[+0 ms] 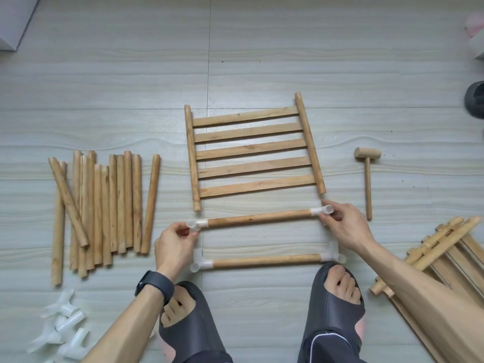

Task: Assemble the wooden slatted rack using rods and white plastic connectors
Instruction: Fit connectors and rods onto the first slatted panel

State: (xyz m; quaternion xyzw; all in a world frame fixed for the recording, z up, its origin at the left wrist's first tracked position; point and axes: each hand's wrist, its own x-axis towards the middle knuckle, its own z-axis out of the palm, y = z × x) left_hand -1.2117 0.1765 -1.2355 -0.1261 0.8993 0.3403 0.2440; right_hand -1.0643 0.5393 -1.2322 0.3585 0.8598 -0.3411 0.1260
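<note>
Rod [259, 217] at frame centre: left hand [174, 243] pinches its left connector [196, 224], right hand [345, 226] pinches its right connector [322, 211].

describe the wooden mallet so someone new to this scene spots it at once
Start at the slatted panel lying mid-floor. Just right of it lies the mallet, touching nothing else. Unlike the plain rods piled far left, it has a stubby barrel head across a thin handle.

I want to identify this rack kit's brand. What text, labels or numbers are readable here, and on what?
None can be read. The slatted panel, loose rods, mallet, white connectors, wristband and the box corner at top left show no lettering in this view.
</note>
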